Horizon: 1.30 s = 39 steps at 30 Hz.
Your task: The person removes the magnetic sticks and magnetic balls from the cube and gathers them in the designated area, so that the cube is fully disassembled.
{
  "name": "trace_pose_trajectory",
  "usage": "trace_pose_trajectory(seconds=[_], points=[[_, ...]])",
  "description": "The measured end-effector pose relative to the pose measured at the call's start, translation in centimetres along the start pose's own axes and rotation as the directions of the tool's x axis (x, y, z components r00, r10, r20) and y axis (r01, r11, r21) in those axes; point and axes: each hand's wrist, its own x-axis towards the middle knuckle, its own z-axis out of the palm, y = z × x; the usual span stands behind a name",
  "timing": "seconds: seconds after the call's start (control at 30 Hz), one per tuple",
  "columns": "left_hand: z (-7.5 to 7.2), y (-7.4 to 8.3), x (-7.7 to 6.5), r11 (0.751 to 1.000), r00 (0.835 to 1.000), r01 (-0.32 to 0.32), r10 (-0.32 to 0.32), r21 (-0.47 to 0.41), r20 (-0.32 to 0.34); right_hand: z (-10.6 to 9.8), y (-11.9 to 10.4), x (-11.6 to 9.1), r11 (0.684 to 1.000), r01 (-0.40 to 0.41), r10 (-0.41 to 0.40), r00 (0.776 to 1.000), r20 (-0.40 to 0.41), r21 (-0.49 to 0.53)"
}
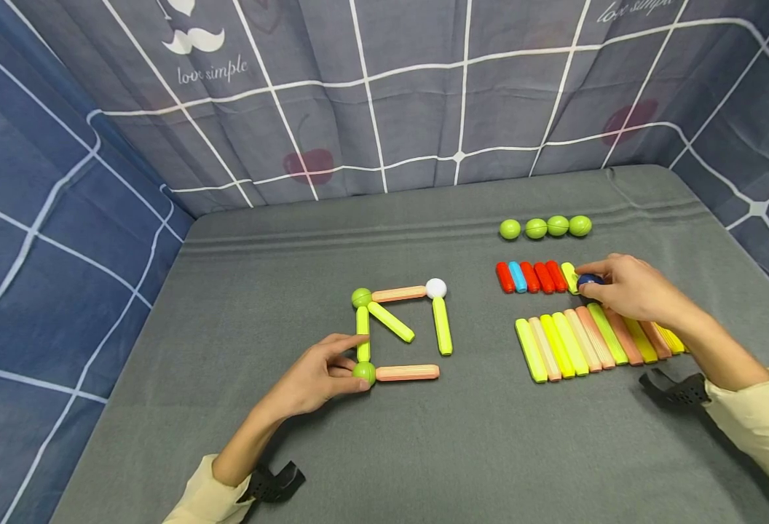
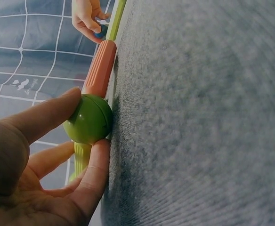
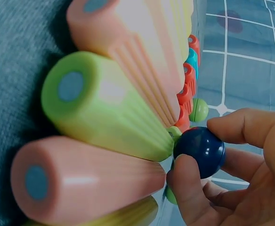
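Note:
On the left, my left hand [image 1: 322, 375] pinches a green ball [image 2: 88, 119] between thumb and fingers at the near corner of a stick-and-ball frame. An orange stick [image 1: 407, 372] runs right from that ball, and a yellow-green stick [image 1: 363, 331] runs up to another green ball [image 1: 361, 298]. From there a slanted stick [image 1: 391, 322] and an orange stick [image 1: 399, 293] extend, the latter meeting a white ball [image 1: 435, 289] with a stick [image 1: 443, 326] below it. My right hand [image 1: 633, 287] pinches a dark blue ball [image 3: 199, 151] at the end of the short-stick row.
Short red, blue and yellow-green sticks [image 1: 542, 277] lie in a row at the right. Nearer lies a row of longer yellow, green and orange sticks [image 1: 577, 343]. Several green balls [image 1: 547, 227] line up behind. A checked curtain [image 1: 411, 94] surrounds the grey table [image 1: 260, 262].

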Motion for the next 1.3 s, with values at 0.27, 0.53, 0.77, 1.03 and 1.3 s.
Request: trace_pose_trajectory(seconds=[0.27,0.53,0.77,1.03,1.3], points=[[-0.1,0.0,0.0,1.000,1.000,-0.006,0.006,-0.005,0.003,0.1,0.2,-0.1,1.000,0.013,-0.012,1.000,-0.025,0.023],[-0.1,0.0,0.0,1.000,1.000,0.001,-0.001,0.005,-0.001,0.3,0.4,-0.1,0.998,0.010,-0.006,0.998,-0.068,0.058],[-0.1,0.0,0.0,1.000,1.000,-0.006,0.006,-0.003,0.005,0.0,0.8,-0.4,0.994,-0.012,0.021,0.996,-0.090,0.107],[-0.1,-0.1,-0.1,1.000,1.000,-0.014,0.014,0.000,0.005,-1.0,1.7,-0.2,0.988,-0.060,0.084,0.982,-0.167,0.140],[0.0,0.0,0.0,1.000,1.000,-0.006,0.006,-0.004,0.001,-3.3,4.5,2.5,0.976,-0.092,0.133,0.969,-0.207,0.197]])
